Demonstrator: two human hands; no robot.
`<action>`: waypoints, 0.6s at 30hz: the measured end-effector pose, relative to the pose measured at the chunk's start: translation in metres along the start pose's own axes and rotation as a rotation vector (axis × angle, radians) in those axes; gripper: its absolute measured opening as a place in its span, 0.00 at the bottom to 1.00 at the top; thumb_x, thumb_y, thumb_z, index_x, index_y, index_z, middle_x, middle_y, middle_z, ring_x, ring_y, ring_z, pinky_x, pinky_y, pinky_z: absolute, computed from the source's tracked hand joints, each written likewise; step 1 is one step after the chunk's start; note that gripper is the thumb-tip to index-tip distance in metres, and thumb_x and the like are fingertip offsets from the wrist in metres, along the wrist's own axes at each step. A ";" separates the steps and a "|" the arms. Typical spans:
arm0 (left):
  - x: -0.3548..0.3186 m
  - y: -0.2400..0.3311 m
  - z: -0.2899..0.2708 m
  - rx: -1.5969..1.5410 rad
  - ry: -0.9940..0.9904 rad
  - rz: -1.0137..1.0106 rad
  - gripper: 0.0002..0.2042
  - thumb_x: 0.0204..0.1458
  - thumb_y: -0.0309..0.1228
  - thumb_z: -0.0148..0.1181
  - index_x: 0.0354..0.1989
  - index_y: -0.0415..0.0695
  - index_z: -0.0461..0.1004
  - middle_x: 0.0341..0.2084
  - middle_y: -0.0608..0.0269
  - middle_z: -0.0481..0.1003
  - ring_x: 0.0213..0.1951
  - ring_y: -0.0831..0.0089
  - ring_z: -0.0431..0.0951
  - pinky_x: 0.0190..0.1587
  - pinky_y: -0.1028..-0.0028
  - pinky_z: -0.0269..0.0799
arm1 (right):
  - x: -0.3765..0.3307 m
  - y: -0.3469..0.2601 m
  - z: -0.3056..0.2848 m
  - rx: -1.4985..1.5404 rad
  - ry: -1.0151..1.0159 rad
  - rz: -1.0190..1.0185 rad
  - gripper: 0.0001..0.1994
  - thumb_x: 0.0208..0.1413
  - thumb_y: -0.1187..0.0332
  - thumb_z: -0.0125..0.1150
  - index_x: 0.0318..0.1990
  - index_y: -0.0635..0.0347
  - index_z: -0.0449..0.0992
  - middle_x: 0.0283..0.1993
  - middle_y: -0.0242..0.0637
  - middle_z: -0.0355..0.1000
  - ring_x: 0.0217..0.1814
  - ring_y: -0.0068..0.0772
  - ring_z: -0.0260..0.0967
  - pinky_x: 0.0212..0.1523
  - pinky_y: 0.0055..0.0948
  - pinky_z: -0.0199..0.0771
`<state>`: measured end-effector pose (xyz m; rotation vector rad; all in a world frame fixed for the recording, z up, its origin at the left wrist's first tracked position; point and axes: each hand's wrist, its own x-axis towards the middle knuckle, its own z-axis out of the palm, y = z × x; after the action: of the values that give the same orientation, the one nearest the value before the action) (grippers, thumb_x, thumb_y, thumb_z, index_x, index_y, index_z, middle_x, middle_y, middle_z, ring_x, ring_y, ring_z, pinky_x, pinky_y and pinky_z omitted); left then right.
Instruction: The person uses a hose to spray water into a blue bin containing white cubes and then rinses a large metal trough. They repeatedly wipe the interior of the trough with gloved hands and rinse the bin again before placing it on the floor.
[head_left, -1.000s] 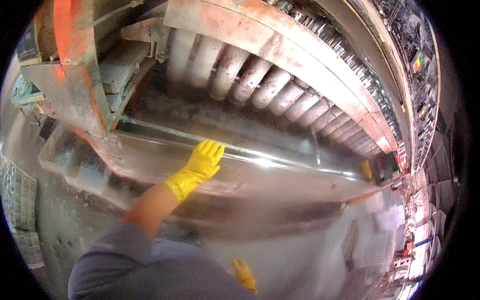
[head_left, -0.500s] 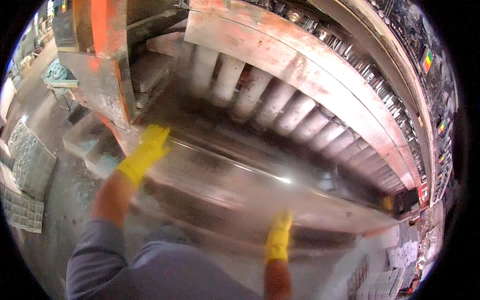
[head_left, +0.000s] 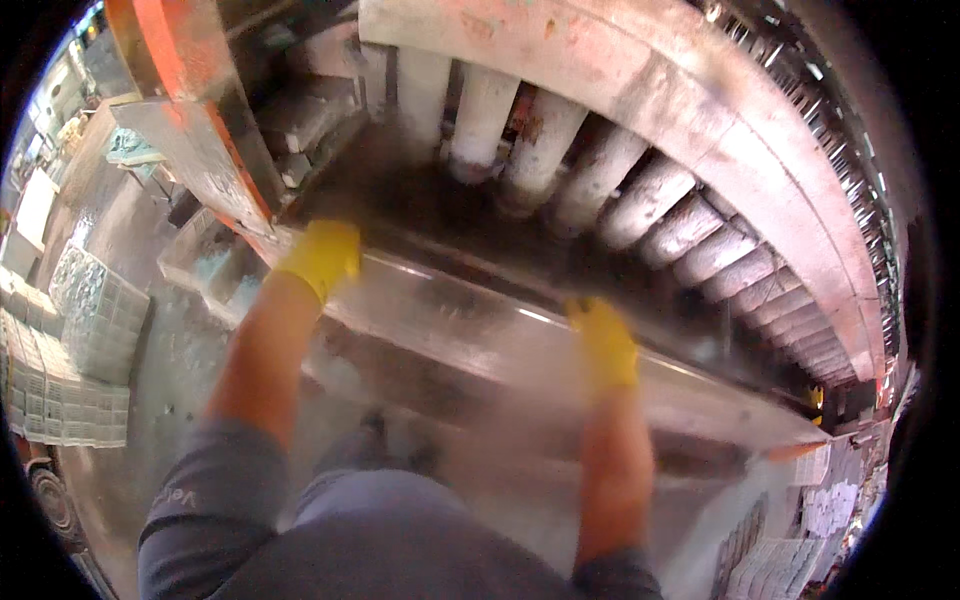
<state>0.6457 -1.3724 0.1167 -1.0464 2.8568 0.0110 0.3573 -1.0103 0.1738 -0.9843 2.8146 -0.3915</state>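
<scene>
Head view: Two hands are shown, each covered by a yellow glove. The left hand (head_left: 325,258) is positioned at the left end of the metal front panel (head_left: 460,335), over its upper edge. The left forearm (head_left: 262,370) is raised from the lower left and inclined toward the right. The right hand (head_left: 605,345) is positioned at the same edge, to the right of the panel's middle, with the fingers directed forward and slightly left. The right forearm (head_left: 615,460) is held almost vertical in the view. The hands are set well apart. Both gloves are blurred; the opening of the fingers cannot be determined for either hand, nor can a firm grip on the edge be confirmed. No separate object is seen in either glove.

One front panel is counted, extended obliquely from left of centre to lower right, directly ahead of the torso. Behind it, at least nine pale rollers (head_left: 545,140) are arranged in a row; the farthest merge and cannot be counted exactly. One curved beam (head_left: 680,70) is located above them. One orange-marked post (head_left: 180,50) is located at the upper left. Several pale crates (head_left: 70,385) are stacked at the far left.
</scene>
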 end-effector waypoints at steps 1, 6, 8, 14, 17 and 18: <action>0.001 0.007 -0.010 -0.001 0.017 0.017 0.17 0.37 0.35 0.74 0.39 0.48 0.86 0.40 0.48 0.83 0.48 0.50 0.83 0.54 0.55 0.76 | 0.015 0.013 -0.004 0.001 -0.064 0.037 0.30 0.60 0.41 0.53 0.53 0.58 0.81 0.57 0.54 0.76 0.61 0.61 0.72 0.63 0.47 0.69; 0.010 -0.007 -0.021 -0.027 -0.211 -0.005 0.20 0.36 0.39 0.75 0.40 0.45 0.86 0.42 0.47 0.83 0.46 0.50 0.84 0.51 0.56 0.79 | 0.034 0.016 0.005 0.038 -0.176 0.042 0.31 0.60 0.40 0.52 0.52 0.59 0.82 0.56 0.54 0.77 0.60 0.60 0.73 0.62 0.46 0.69; 0.030 -0.012 -0.004 -0.014 -0.266 0.025 0.26 0.34 0.46 0.76 0.45 0.49 0.85 0.43 0.50 0.83 0.47 0.51 0.83 0.52 0.57 0.78 | 0.031 0.015 0.001 0.007 -0.169 0.053 0.31 0.61 0.40 0.52 0.52 0.58 0.82 0.55 0.54 0.77 0.60 0.60 0.73 0.61 0.45 0.69; 0.048 -0.004 -0.005 0.027 -0.357 0.078 0.30 0.35 0.52 0.75 0.49 0.51 0.84 0.46 0.52 0.82 0.49 0.52 0.82 0.52 0.57 0.78 | 0.037 0.027 0.014 -0.054 -0.008 -0.003 0.27 0.65 0.42 0.47 0.49 0.55 0.82 0.53 0.53 0.78 0.58 0.62 0.73 0.60 0.52 0.70; 0.042 -0.010 -0.005 0.030 -0.357 0.061 0.29 0.36 0.52 0.75 0.48 0.51 0.84 0.46 0.52 0.83 0.49 0.52 0.82 0.52 0.57 0.78 | 0.033 0.014 0.025 -0.084 0.007 -0.073 0.25 0.67 0.44 0.46 0.47 0.55 0.81 0.51 0.53 0.78 0.56 0.63 0.73 0.57 0.55 0.71; 0.047 -0.008 0.000 0.029 -0.345 0.076 0.29 0.36 0.52 0.74 0.48 0.51 0.84 0.45 0.52 0.83 0.49 0.52 0.82 0.52 0.57 0.78 | 0.032 0.022 0.032 -0.123 0.023 -0.146 0.25 0.67 0.45 0.46 0.47 0.55 0.81 0.51 0.53 0.78 0.55 0.63 0.73 0.56 0.55 0.71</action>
<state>0.6152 -1.4088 0.1125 -0.8355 2.5732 0.1417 0.3258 -1.0198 0.1359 -1.2234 2.8256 -0.2488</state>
